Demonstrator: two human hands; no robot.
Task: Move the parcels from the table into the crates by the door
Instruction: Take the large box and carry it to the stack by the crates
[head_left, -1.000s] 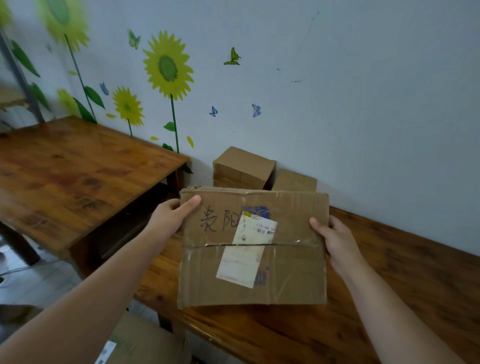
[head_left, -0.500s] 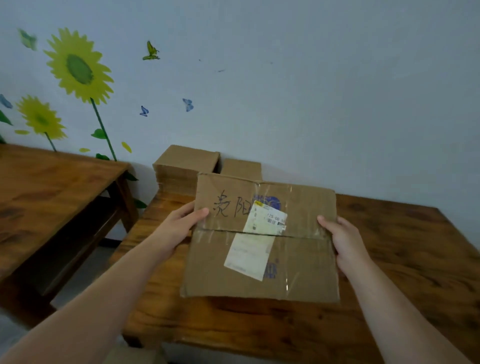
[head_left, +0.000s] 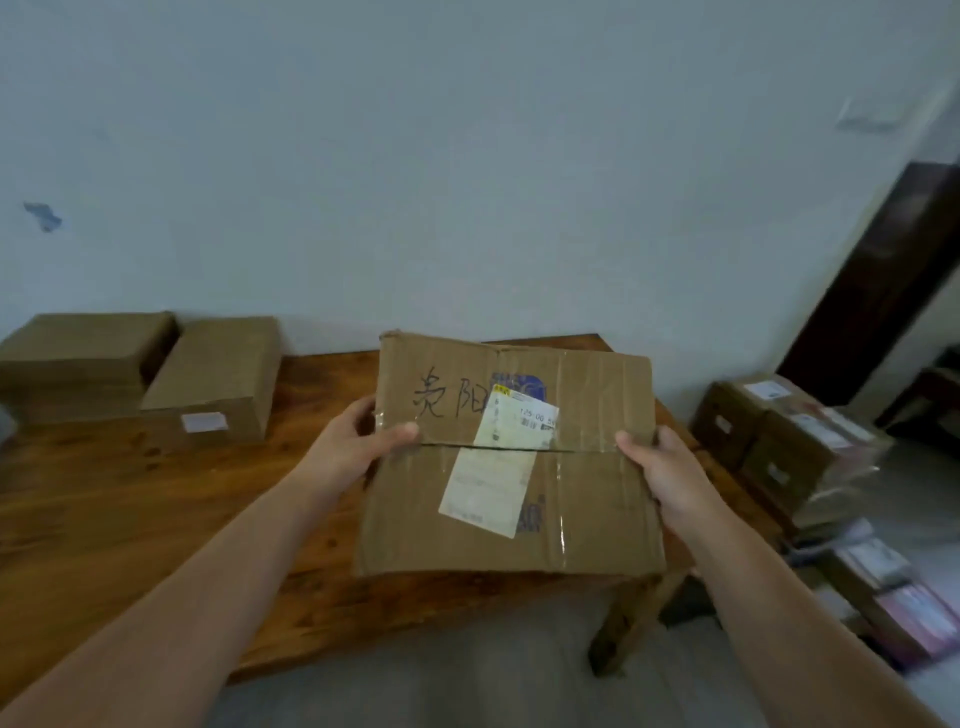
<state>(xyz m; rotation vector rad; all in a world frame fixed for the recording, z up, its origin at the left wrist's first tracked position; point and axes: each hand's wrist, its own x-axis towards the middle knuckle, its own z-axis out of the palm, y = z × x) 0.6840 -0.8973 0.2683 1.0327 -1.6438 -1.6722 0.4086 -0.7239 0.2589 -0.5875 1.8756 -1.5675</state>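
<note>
A flat brown cardboard parcel (head_left: 587, 499) with black handwriting, tape and a white shipping label hangs in the air above the right end of the wooden table (head_left: 130, 499). My left hand (head_left: 358, 447) grips its left edge, thumb on top. My right hand (head_left: 670, 467) grips its right edge the same way. Two more cardboard parcels stay on the table at the back left, one (head_left: 83, 353) against the wall and one (head_left: 218, 374) with a small white label beside it.
On the floor to the right sits a stack of taped and labelled parcels (head_left: 795, 441), with more packets (head_left: 893, 597) nearer me. A dark wooden door frame (head_left: 872, 291) rises at the far right. Grey floor shows below the table's front edge.
My view has swung to the right with the parcel held in both hands. The sunflower wall and the second table have left the view, and the door frame and floor parcels have come in.
</note>
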